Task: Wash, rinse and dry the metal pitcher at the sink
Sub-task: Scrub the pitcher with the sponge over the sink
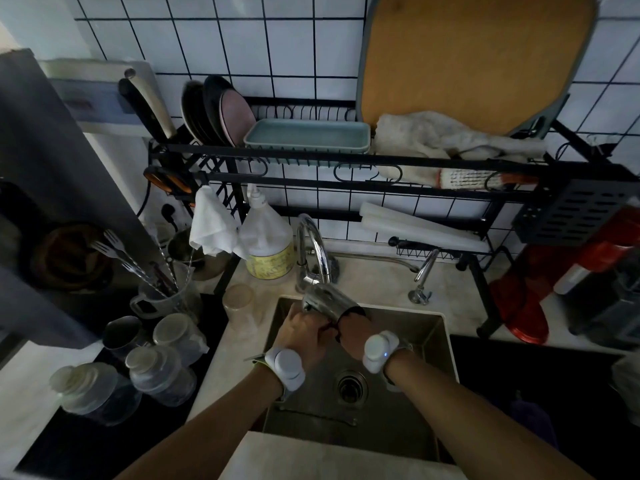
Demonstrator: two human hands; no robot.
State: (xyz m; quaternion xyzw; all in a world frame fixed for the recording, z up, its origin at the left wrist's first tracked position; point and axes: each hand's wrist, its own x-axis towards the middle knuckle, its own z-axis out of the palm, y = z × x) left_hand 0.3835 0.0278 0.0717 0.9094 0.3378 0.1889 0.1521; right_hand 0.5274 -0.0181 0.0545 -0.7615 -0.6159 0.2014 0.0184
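Pitcher (327, 301) sits above the sink (417, 329), directly under the tap (313, 237). Its long axis slopes from the tap down to the right. Both grips are on it: the left grip (300, 328) curls round the tap-side end, and the right grip (349, 333) curls at the dark mouth.

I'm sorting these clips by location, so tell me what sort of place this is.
Probably a kitchen, home or small café: a steel sink with a curved tap, a black dish rack above it holding plates and a chopping board, and a metal pitcher held over the sink.
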